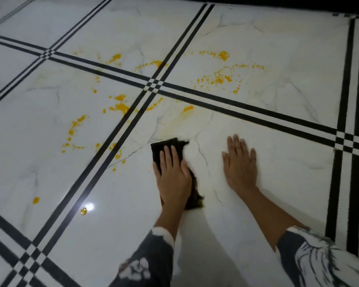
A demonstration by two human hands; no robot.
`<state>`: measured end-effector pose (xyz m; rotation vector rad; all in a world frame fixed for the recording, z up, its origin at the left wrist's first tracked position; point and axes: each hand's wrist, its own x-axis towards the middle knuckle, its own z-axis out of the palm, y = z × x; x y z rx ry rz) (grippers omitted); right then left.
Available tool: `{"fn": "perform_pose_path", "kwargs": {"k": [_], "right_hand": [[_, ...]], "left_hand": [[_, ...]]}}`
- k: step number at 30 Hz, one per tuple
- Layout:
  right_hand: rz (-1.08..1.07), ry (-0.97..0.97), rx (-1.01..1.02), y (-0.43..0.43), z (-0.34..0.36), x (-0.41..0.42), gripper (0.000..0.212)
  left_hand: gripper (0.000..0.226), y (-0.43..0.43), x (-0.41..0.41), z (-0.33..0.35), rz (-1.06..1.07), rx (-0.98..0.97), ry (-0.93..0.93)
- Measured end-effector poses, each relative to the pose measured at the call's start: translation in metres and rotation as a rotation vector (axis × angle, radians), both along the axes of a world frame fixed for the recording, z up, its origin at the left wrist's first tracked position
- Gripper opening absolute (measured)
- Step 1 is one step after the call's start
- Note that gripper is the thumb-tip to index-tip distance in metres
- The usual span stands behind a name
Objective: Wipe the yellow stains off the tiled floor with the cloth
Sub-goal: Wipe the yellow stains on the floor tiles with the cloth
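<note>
Cloth lies under the left hand, fingers straight; right hand rests flat.

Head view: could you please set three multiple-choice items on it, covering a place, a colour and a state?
1. Where is the dark crumpled cloth? A under the left hand B on a chair C in a bucket
2. What colour are the splattered stains on the white tiled floor? A red B yellow C green
3. How does the right hand lie? A clenched B holding a bottle C flat on the tile
Key: 1 A, the left fingers press it; 2 B, yellow spots show; 3 C, palm down, holding nothing.
</note>
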<state>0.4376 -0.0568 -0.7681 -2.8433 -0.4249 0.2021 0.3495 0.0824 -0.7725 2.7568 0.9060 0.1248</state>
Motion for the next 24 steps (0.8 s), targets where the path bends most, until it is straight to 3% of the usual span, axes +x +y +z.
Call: {"fn": "perform_pose_path", "kwargs": {"k": [5,9,12,15,17,19,21,24], "right_hand": [[0.057,-0.025,0.02,0.025,-0.004,0.004,0.05],[0.075,-0.067,-0.005,0.023,-0.01,0.003,0.067],[0.05,-0.06,0.017,0.026,-0.01,0.001,0.065],[0.057,-0.035,0.013,0.027,-0.008,-0.001,0.064],[0.073,-0.033,0.006,0.025,-0.005,0.0,0.066],[0.091,-0.003,0.036,0.023,-0.004,0.004,0.06],[0.053,0.085,0.153,0.02,0.001,0.008,0.052],[-0.079,0.095,0.314,0.023,0.018,0.015,0.052]], "left_hand": [[0.058,-0.002,0.009,0.005,-0.335,-0.026,0.036],[0.056,0.066,0.014,-0.004,-0.092,-0.016,0.068],[0.064,0.042,-0.019,-0.003,0.119,-0.014,0.036],[0.068,0.001,-0.025,0.002,0.031,-0.069,0.024],[0.068,0.009,-0.001,0.005,-0.111,-0.067,0.037],[0.065,0.025,0.023,0.003,-0.092,-0.073,0.044],[0.065,0.02,0.037,0.002,-0.002,-0.071,0.058],[0.065,-0.01,0.038,0.012,-0.22,-0.218,0.017]]}}
